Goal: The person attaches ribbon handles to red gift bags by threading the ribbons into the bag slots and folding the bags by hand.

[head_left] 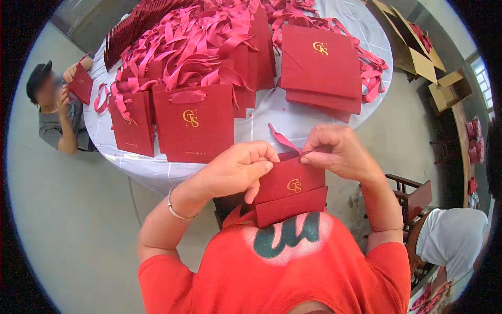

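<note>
A dark red paper gift bag (282,180) with a gold emblem is in front of my chest, above another red bag (293,204) close against my shirt. My left hand (243,165) pinches the upper left edge of the upper bag between thumb and forefinger. At its upper right edge, the fingertips of my right hand (334,152) are closed on a pink ribbon (284,138). The ribbon's free end sticks up toward the table. My fingers cover the spot where the ribbon meets the bag.
A round table (251,141) with a white cloth bears many standing red bags (196,141) with pink ribbon handles. A stack of flat bags (321,68) lies at the right. Across on the left, a person (60,115) holds a small bag. Open cartons (449,89) and a wooden chair (413,196) are to the right.
</note>
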The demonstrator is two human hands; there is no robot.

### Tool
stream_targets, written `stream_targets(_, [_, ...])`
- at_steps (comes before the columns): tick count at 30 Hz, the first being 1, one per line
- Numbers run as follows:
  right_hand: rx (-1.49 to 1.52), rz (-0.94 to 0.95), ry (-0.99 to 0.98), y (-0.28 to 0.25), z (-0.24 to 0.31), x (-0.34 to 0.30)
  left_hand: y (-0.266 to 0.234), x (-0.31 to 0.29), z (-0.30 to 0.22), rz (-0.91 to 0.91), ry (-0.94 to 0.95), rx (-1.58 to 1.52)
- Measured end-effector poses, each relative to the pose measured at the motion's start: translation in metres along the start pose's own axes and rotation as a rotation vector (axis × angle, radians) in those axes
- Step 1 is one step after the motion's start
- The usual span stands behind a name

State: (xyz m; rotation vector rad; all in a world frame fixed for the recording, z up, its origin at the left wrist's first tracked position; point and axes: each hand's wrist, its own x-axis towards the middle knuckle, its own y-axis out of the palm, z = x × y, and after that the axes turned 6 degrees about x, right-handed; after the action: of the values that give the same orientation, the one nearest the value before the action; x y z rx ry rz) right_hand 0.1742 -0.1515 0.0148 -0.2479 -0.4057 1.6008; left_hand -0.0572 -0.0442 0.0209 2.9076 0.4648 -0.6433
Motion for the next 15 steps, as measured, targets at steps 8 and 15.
stream_targets(8, [0.005,0.025,-0.048,0.001,-0.006,0.001,-0.008,0.006,0.007,0.137,0.005,-0.121])
stream_targets(15, [0.175,0.095,0.142,-0.002,-0.006,0.005,-0.01,0.008,0.009,0.178,0.028,-0.161])
